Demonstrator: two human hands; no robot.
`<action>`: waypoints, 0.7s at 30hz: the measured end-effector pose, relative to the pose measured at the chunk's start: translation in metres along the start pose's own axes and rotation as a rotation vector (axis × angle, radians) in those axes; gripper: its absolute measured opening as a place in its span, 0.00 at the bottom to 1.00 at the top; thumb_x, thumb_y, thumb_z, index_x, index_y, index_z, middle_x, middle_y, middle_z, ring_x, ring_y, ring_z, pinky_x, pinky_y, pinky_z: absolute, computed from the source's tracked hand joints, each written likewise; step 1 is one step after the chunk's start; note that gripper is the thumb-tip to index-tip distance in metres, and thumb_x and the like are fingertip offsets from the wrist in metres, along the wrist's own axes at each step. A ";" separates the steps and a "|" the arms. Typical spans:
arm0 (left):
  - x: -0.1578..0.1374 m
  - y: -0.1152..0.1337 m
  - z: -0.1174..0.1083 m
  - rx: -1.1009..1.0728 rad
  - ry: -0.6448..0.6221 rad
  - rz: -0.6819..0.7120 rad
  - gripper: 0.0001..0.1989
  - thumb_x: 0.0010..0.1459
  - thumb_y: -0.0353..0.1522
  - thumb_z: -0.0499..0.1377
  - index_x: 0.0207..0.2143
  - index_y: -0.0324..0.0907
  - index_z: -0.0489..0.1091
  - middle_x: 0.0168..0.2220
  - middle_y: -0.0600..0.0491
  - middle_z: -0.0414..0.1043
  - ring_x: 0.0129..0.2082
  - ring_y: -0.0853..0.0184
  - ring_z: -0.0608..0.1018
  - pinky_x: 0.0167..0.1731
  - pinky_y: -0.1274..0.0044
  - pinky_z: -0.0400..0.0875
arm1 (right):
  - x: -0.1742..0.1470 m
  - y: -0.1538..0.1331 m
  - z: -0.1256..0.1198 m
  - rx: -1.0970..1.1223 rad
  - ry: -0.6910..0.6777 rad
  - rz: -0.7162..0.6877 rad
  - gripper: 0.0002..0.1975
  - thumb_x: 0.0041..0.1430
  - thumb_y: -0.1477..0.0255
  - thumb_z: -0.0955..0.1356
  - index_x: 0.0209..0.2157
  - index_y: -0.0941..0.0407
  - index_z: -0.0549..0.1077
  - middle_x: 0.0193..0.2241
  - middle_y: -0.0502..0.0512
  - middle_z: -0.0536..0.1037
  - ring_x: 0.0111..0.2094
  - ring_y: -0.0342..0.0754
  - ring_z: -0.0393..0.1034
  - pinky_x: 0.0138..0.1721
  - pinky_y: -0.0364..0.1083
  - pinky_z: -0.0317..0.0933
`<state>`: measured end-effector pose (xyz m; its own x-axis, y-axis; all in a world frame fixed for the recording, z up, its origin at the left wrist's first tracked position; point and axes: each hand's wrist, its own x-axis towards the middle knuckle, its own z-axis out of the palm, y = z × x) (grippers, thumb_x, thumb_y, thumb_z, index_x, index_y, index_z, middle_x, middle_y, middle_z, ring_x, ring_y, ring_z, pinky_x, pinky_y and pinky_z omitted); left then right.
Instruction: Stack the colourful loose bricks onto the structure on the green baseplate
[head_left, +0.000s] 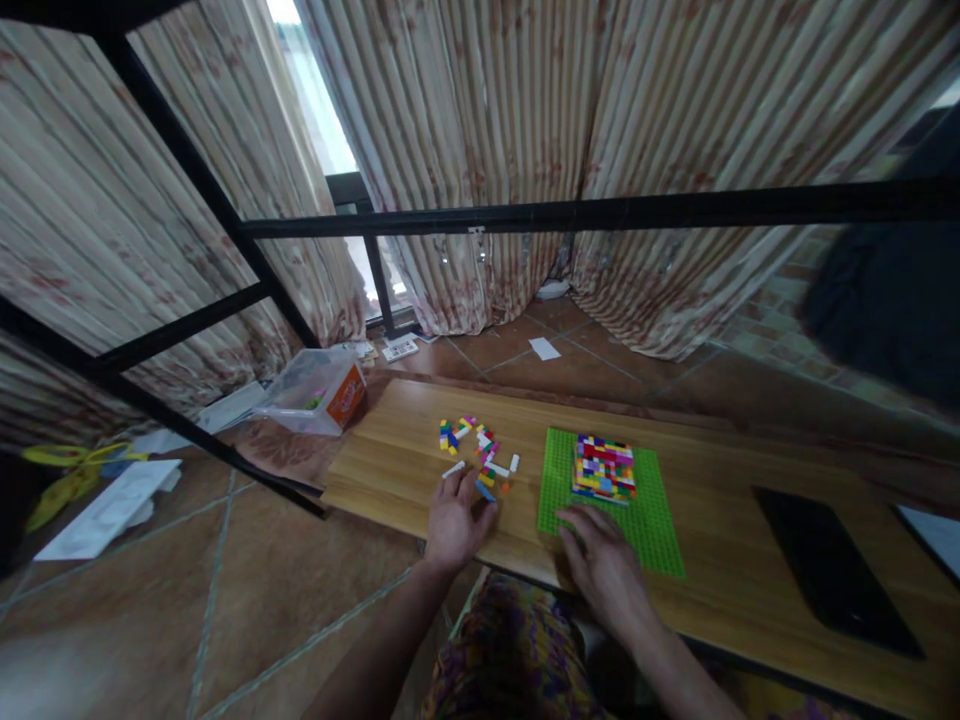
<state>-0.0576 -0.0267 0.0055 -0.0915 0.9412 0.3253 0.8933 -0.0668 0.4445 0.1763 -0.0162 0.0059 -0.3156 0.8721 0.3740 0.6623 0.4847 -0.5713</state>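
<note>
My left hand (452, 522) rests on the wooden table with its fingers apart, beside a scatter of small loose toy bricks (487, 445). A white brick (454, 469) lies just at its fingertips, and a blue brick (486, 491) is near its thumb. Over the near edge of a green baseplate (660, 520) is my right hand (600, 555), fingers bent and thumb apart, with nothing visible in it. Just beyond those fingers, a block of multicoloured stacked bricks (604, 466) stands on the baseplate.
A dark phone-like slab (836, 570) lies at the table's right. On the floor to the left is a clear plastic box (311, 390) with an orange label. A black metal frame (525, 215) crosses in front of striped curtains (480, 120). White papers (544, 348) lie on the tiles.
</note>
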 end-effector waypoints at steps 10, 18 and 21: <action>0.010 -0.018 0.003 -0.053 0.071 -0.015 0.16 0.60 0.31 0.54 0.51 0.42 0.67 0.53 0.44 0.67 0.52 0.58 0.70 0.53 0.63 0.68 | 0.092 -0.037 0.060 -0.035 -0.231 -0.134 0.12 0.60 0.76 0.64 0.44 0.54 0.74 0.38 0.56 0.73 0.44 0.52 0.67 0.48 0.51 0.62; 0.012 -0.017 0.000 -0.101 0.009 -0.015 0.20 0.61 0.28 0.51 0.55 0.44 0.64 0.58 0.45 0.64 0.58 0.59 0.67 0.56 0.64 0.65 | 0.106 -0.033 0.060 -0.065 -0.391 -0.228 0.15 0.59 0.76 0.65 0.47 0.51 0.73 0.42 0.56 0.72 0.46 0.53 0.65 0.49 0.53 0.61; 0.013 -0.014 -0.002 -0.091 -0.038 -0.001 0.19 0.61 0.29 0.52 0.55 0.46 0.66 0.59 0.45 0.62 0.59 0.57 0.66 0.56 0.62 0.65 | 0.107 -0.030 0.055 -0.065 -0.437 -0.245 0.14 0.59 0.76 0.66 0.46 0.50 0.74 0.41 0.56 0.72 0.45 0.53 0.65 0.48 0.53 0.62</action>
<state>-0.0722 -0.0145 0.0047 -0.0743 0.9529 0.2939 0.8491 -0.0941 0.5198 0.0855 0.0660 0.0229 -0.7129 0.6866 0.1427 0.5698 0.6857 -0.4529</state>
